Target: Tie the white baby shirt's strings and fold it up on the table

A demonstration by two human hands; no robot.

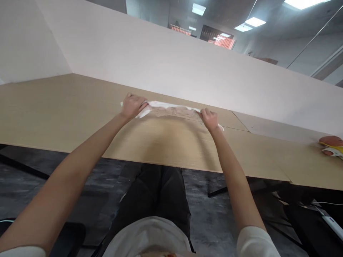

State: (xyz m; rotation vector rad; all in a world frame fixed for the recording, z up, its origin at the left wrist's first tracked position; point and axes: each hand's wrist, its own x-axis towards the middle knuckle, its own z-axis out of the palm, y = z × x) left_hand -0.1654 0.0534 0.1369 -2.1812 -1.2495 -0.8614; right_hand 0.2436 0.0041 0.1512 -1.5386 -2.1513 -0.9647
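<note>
Well apart from the hands, a brown, yellow and white item [331,141] lies at the right end of the worktop [257,153], cut off by the edge of view, while the left hand [134,106] and right hand [210,119] are both closed, fingers curled round opposite ends of a thin, whitish strip, probably cloth [174,105], stretched between them above the worktop's far half. The pale wood-look worktop shows seams on the right; a white partition [160,67] backs it, with ceiling lights [255,22] beyond and dark floor [104,178] below.
</note>
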